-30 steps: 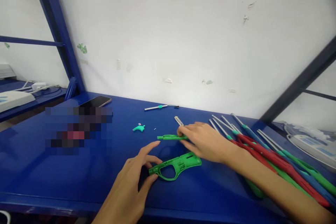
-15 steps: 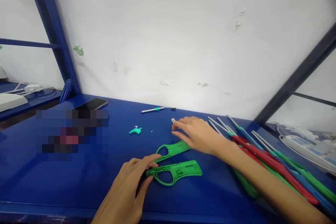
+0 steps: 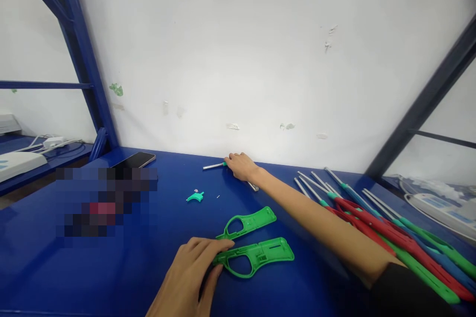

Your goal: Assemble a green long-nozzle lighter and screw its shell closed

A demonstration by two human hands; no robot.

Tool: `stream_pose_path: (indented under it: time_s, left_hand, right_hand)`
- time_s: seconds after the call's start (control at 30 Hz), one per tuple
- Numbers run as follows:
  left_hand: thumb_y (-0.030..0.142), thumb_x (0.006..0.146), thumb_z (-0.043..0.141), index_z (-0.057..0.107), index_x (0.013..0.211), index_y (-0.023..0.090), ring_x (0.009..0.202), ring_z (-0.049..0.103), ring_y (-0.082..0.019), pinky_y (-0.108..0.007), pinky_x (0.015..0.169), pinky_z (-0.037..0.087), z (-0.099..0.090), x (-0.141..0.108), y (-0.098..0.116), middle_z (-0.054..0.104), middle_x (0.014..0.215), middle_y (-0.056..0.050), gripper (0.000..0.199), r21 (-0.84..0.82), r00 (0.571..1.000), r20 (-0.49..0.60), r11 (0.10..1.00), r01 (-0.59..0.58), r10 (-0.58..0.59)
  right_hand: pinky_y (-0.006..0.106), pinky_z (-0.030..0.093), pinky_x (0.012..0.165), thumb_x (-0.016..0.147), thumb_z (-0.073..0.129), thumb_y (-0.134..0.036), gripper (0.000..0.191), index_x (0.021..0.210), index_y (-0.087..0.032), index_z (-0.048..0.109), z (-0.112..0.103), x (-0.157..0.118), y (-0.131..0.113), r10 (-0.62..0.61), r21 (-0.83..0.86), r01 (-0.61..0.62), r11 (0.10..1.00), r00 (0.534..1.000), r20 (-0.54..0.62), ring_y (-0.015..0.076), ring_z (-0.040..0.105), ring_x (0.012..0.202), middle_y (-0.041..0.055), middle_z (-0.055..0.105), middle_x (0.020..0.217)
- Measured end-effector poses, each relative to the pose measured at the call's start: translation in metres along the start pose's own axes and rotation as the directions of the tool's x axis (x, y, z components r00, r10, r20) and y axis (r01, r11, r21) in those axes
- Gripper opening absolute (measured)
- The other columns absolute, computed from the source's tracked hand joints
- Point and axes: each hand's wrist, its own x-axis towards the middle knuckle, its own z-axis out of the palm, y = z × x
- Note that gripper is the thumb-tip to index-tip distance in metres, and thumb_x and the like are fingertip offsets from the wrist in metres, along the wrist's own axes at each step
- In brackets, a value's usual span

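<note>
In the head view, my left hand point(image 3: 191, 270) is closed on the narrow end of the nearer green lighter shell half point(image 3: 256, 256), which lies inner side up on the table. The other green shell half point(image 3: 253, 221) rests just behind it, close to my left fingertips. My right hand point(image 3: 241, 166) reaches to the back of the table, its fingers closed over a metal lighter tube point(image 3: 213, 166) at the teal collar. That hand hides the tube's right end. Below my right wrist lies a small silvery part point(image 3: 253, 186), partly covered. A teal trigger point(image 3: 195, 197) sits left of centre.
Several lighters point(image 3: 394, 233) with red, green and blue handles are piled at the right, under and beside my right forearm. A phone point(image 3: 136, 160) lies at the back left beside a blurred-out patch. A tiny pin point(image 3: 218, 196) is near the trigger. The white wall point(image 3: 230, 59) bounds the back.
My right hand has moved left and back, from beside the silvery part to the metal tube. My left hand stays on the nearer shell half. The whole view has shifted slightly.
</note>
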Motion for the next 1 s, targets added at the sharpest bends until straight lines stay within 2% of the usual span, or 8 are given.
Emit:
stream_pose_path:
  time_s: [0.17,0.37,0.5,0.6,0.7,0.8,0.9,1.0]
  left_hand:
    - [0.023,0.106,0.054,0.074,0.128,0.041,0.107,0.082,-0.022,-0.042,0.097,0.069,-0.001,0.002,0.002,0.083,0.120,0.003,0.035,0.010,0.999,-0.037,0.999,-0.032,0.032]
    - [0.024,0.105,0.055,0.068,0.136,0.047,0.110,0.082,-0.022,-0.045,0.098,0.069,0.006,-0.001,0.000,0.082,0.125,0.006,0.041,0.027,0.997,-0.075,0.999,-0.018,0.020]
    - [0.027,0.105,0.058,0.065,0.138,0.046,0.111,0.081,-0.020,-0.039,0.098,0.069,0.001,0.001,0.006,0.080,0.127,0.006,0.039,-0.010,0.992,-0.128,1.000,0.009,-0.010]
    - [0.025,0.107,0.057,0.069,0.126,0.040,0.104,0.080,-0.017,-0.028,0.091,0.068,-0.006,0.004,0.014,0.080,0.116,0.005,0.027,-0.082,0.981,-0.194,0.997,-0.011,-0.005]
    - [0.018,0.106,0.056,0.070,0.116,0.036,0.111,0.075,-0.019,-0.029,0.093,0.066,-0.009,0.002,0.019,0.077,0.117,0.001,0.025,-0.048,0.946,-0.322,0.997,-0.065,0.046]
    - [0.012,0.102,0.058,0.070,0.124,0.037,0.132,0.065,-0.025,-0.041,0.109,0.060,-0.006,-0.002,0.020,0.068,0.139,-0.003,0.035,0.100,0.904,-0.413,0.992,-0.078,0.112]
    - [0.019,0.105,0.060,0.063,0.142,0.038,0.134,0.066,-0.025,-0.039,0.110,0.060,0.000,-0.003,0.017,0.065,0.148,-0.005,0.041,0.199,0.926,-0.339,0.975,-0.103,0.167]
    - [0.030,0.111,0.057,0.059,0.144,0.036,0.112,0.078,-0.019,-0.029,0.097,0.064,0.004,-0.003,0.012,0.077,0.130,-0.002,0.033,0.163,0.956,-0.250,0.980,-0.113,0.152]
  right_hand:
    - [0.050,0.064,0.098,0.106,0.073,-0.039,0.040,0.140,-0.019,0.066,-0.010,-0.013,-0.001,-0.011,-0.017,0.011,1.000,1.000,0.004,0.0276,0.072,0.118,0.0115,0.069,0.141]
    - [0.048,0.064,0.096,0.106,0.072,-0.038,0.039,0.139,-0.019,0.066,-0.053,-0.062,0.000,0.010,0.019,-0.008,1.000,0.996,-0.088,0.0265,0.073,0.114,0.0112,0.070,0.138]
    - [0.034,0.056,0.077,0.110,0.049,-0.009,0.034,0.139,-0.018,0.066,-0.083,-0.099,-0.002,0.002,0.069,0.009,0.998,0.987,-0.160,0.0187,0.073,0.087,0.0141,0.072,0.130]
    - [0.030,0.050,0.073,0.104,0.047,0.003,0.046,0.138,-0.022,0.065,-0.096,-0.125,-0.013,-0.059,0.111,0.079,0.991,0.984,-0.169,0.0167,0.073,0.089,0.0118,0.071,0.133]
    - [0.030,0.048,0.071,0.097,0.052,0.007,0.052,0.136,-0.025,0.066,-0.099,-0.146,-0.034,-0.167,0.109,0.187,0.976,0.971,-0.169,0.0162,0.072,0.084,0.0083,0.073,0.126]
    - [0.032,0.049,0.071,0.098,0.055,0.005,0.043,0.129,-0.021,0.068,-0.094,-0.163,-0.058,-0.327,0.034,0.341,0.939,0.921,-0.210,0.0183,0.071,0.081,0.0082,0.074,0.116]
    - [0.034,0.053,0.074,0.102,0.058,-0.002,0.029,0.125,-0.016,0.068,-0.087,-0.174,-0.076,-0.387,0.011,0.403,0.915,0.885,-0.258,0.0208,0.072,0.083,0.0094,0.074,0.111]
    - [0.034,0.056,0.080,0.104,0.059,-0.003,0.031,0.131,-0.015,0.067,-0.083,-0.180,-0.081,-0.358,0.126,0.393,0.911,0.904,-0.232,0.0216,0.073,0.090,0.0107,0.075,0.115]
